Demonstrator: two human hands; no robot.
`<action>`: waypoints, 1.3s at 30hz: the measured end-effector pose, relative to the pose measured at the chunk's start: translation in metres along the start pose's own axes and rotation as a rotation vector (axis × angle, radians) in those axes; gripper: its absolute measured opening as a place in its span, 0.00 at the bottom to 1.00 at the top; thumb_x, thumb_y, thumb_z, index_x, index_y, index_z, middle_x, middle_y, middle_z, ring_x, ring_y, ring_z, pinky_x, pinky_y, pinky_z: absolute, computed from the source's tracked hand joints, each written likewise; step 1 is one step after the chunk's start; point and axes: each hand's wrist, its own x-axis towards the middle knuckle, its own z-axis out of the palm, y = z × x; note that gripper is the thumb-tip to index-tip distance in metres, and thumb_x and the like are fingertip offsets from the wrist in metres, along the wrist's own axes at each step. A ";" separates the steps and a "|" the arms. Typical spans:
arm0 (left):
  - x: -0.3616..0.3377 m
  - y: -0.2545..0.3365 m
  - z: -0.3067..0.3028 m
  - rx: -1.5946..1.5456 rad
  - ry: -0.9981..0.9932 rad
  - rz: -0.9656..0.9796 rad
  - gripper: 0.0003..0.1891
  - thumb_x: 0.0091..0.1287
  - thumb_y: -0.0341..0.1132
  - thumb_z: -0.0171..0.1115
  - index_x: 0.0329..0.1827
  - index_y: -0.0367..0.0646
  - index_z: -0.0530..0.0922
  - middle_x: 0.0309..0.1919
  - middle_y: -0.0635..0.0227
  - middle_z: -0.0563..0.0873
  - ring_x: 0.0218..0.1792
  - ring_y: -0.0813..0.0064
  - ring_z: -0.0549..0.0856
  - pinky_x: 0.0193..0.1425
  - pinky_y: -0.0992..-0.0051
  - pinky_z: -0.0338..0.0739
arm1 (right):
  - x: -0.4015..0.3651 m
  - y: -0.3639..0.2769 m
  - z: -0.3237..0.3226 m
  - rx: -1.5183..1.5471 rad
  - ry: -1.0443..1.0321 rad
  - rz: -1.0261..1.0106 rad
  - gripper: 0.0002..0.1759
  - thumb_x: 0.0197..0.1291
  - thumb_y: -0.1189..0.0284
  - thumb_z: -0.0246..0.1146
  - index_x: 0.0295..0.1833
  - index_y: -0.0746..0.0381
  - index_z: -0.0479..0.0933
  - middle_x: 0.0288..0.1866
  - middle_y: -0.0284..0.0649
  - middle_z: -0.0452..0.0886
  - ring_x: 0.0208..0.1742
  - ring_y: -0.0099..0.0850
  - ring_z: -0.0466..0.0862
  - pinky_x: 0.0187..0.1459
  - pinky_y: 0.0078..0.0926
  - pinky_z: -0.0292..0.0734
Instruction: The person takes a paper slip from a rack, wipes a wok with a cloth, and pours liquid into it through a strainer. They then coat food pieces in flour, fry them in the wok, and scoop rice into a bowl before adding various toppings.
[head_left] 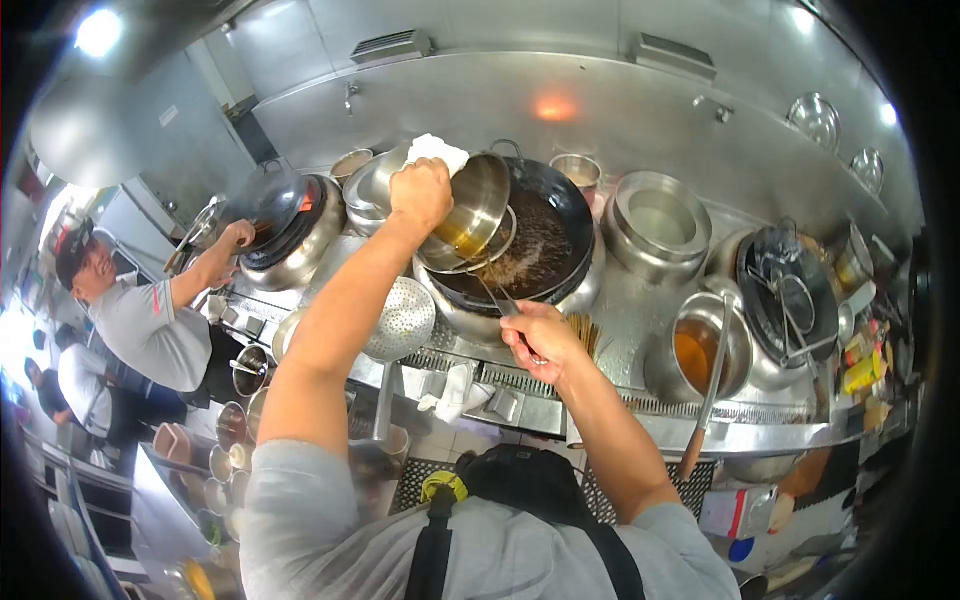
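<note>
My left hand (422,192) is closed round a white cloth (436,154) at the rim of a metal bowl (478,203). The bowl is tilted on its side over a large black wok (565,205), with yellowish liquid in its lower part. Dark, bubbling liquid fills the wok. Just in front of the wok, my right hand (540,342) is wrapped round the handle of a metal utensil (503,300), whose far end reaches over the wok. A round strainer or ladle (502,243) lies below the bowl's mouth; which of the two I cannot tell.
A perforated skimmer (402,318) lies left of the wok. To the right stand a lidded steel pot (658,222), a pot of orange liquid (697,350) with a ladle, and another wok (815,290) holding strainers. A co-worker (160,320) works at a wok (270,215) on the left.
</note>
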 end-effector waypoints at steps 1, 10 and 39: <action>0.000 -0.010 0.003 -0.025 0.014 -0.016 0.12 0.56 0.34 0.64 0.41 0.40 0.82 0.41 0.53 0.88 0.40 0.53 0.90 0.46 0.60 0.85 | 0.000 0.001 0.004 -0.025 0.008 -0.008 0.05 0.65 0.78 0.59 0.36 0.62 0.71 0.21 0.34 0.73 0.12 0.20 0.67 0.09 0.18 0.56; -0.012 -0.146 0.030 -0.279 0.163 -0.334 0.13 0.55 0.40 0.66 0.38 0.41 0.84 0.35 0.49 0.88 0.38 0.51 0.89 0.45 0.56 0.84 | 0.008 0.004 0.047 -0.219 0.144 -0.146 0.10 0.67 0.77 0.57 0.53 0.65 0.72 0.22 0.31 0.74 0.11 0.17 0.68 0.08 0.15 0.56; -0.278 -0.344 0.166 -1.855 0.437 -1.228 0.14 0.72 0.41 0.60 0.52 0.41 0.78 0.42 0.65 0.84 0.42 0.67 0.85 0.45 0.62 0.82 | 0.199 0.129 0.222 -0.226 -0.155 0.103 0.34 0.68 0.73 0.61 0.75 0.65 0.56 0.27 0.39 0.80 0.15 0.25 0.74 0.14 0.22 0.63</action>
